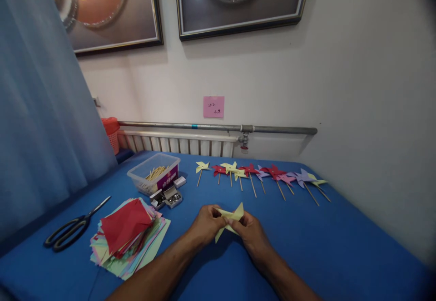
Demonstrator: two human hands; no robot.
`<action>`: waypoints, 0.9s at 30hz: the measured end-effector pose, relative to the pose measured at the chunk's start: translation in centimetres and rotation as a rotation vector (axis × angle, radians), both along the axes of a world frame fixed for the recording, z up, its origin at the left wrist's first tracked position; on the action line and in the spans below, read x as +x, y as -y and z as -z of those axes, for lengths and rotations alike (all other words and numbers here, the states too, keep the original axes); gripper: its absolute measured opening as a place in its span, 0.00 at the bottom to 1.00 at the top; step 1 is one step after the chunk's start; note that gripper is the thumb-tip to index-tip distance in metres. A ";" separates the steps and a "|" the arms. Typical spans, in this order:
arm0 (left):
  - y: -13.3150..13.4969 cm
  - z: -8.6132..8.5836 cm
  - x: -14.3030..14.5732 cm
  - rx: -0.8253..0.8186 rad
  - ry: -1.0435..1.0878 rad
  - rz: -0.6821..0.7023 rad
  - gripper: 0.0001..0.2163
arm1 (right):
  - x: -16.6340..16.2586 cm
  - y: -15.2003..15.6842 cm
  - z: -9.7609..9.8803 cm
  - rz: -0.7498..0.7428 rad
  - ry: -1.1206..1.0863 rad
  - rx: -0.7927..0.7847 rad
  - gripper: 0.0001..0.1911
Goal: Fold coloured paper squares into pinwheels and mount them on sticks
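Between my two hands, above the blue table [306, 255], is a pale yellow paper pinwheel [235, 216] with its blades folded toward the centre. My left hand [206, 224] pinches it from the left, thumb at the middle. From the right, my right hand [251, 235] grips it, its thumb also pressed near the centre. No stick shows on this pinwheel; the underside is hidden by my fingers. Beyond my hands lies a row of several finished pinwheels on sticks, among them a red one [274, 171], a yellow one [203, 167] and a lilac one [302, 177].
Left of my arms lies a stack of coloured paper [127, 228] beside black-handled scissors [76, 226]. Behind it stand a small open box of metal pins [173, 197] and a clear plastic tub [136, 178] of wooden sticks. A blue curtain [44, 92] hangs at the left edge.
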State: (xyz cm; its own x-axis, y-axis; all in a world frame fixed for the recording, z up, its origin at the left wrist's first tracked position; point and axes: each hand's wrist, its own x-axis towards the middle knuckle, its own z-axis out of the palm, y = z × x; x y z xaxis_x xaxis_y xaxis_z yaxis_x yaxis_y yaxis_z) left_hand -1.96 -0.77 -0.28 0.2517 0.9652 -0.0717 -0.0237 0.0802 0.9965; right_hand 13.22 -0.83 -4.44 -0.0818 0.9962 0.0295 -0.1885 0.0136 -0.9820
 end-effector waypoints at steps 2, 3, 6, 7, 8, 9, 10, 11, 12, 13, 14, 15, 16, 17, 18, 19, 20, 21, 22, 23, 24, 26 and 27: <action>-0.1 0.1 0.0 0.001 0.003 0.001 0.12 | 0.0 0.0 0.0 0.005 -0.014 -0.012 0.28; -0.1 0.1 0.0 0.001 0.004 -0.003 0.12 | 0.0 0.1 -0.1 -0.002 -0.024 -0.017 0.28; -0.1 0.1 -0.1 0.003 0.010 -0.024 0.12 | 0.0 0.3 -0.5 -0.038 -0.054 -0.016 0.28; -0.1 0.0 -0.1 0.002 0.010 -0.028 0.12 | 0.1 0.3 -0.6 -0.045 -0.060 -0.012 0.28; -0.1 0.0 -0.2 0.001 0.011 -0.026 0.12 | 0.1 0.3 -0.6 -0.044 -0.062 -0.007 0.28; -0.1 -0.1 -0.2 0.003 0.013 -0.023 0.12 | 0.2 0.3 -0.6 -0.042 -0.062 -0.004 0.29; -0.1 -0.2 -0.2 0.006 0.019 -0.020 0.13 | 0.2 0.2 -0.5 -0.036 -0.060 -0.003 0.29; -0.2 -0.2 -0.2 0.009 0.026 -0.019 0.13 | 0.2 0.1 -0.4 -0.031 -0.055 -0.005 0.29; -0.2 -0.3 -0.3 0.014 0.031 -0.020 0.14 | 0.2 0.1 -0.3 -0.027 -0.046 -0.008 0.29; -0.3 -0.3 -0.4 0.022 0.030 -0.028 0.14 | 0.2 0.0 -0.3 -0.023 -0.036 -0.010 0.29; -0.5 -0.3 -0.5 0.035 0.023 -0.044 0.15 | 0.1 0.0 -0.4 -0.023 -0.025 -0.008 0.29; -0.6 -0.4 -0.8 0.056 0.001 -0.071 0.16 | 0.1 0.1 -0.5 -0.023 -0.017 -0.003 0.28; -0.8 -0.6 -1.2 0.083 -0.033 -0.106 0.17 | 0.0 0.2 -0.6 -0.022 -0.012 0.005 0.28; -1.1 -0.9 -1.8 0.112 -0.066 -0.144 0.17 | 0.0 0.3 -0.8 -0.023 -0.011 0.012 0.27; -1.3 -1.5 -2.6 0.158 -0.126 -0.202 0.17 | -0.1 0.4 -1.0 -0.024 -0.013 0.015 0.27; -1.7 -2.3 -3.6 0.203 -0.181 -0.260 0.15 | -0.2 0.5 -1.2 -0.027 -0.017 0.017 0.27; -2.1 -3.4 -4.7 0.244 -0.232 -0.319 0.13 | -0.2 0.6 -1.2 -0.032 -0.020 0.015 0.26; -2.6 -4.7 -6.1 0.348 -0.398 -0.443 0.11 | -0.3 0.6 -1.3 -0.035 -0.023 0.014 0.26; -3.2 -6.1 -7.5 0.389 -0.462 -0.526 0.11 | -0.3 0.6 -1.2 -0.037 -0.025 0.015 0.26; -3.9 -7.7 -8.9 0.418 -0.527 -0.597 0.11 | -0.3 0.6 -1.2 -0.037 -0.027 0.019 0.26; -4.7 -9.3 -10.3 0.463 -0.708 -0.683 0.13 | -0.4 0.5 -1.1 -0.034 -0.027 0.024 0.27; -6.3 -12.0 -12.6 0.443 -0.964 -0.751 0.13 | -0.4 0.4 -1.0 -0.031 -0.028 0.034 0.28; -7.0 -13.0 -13.5 0.410 -1.034 -0.767 0.12 | -0.4 0.4 -1.0 -0.031 -0.030 0.036 0.28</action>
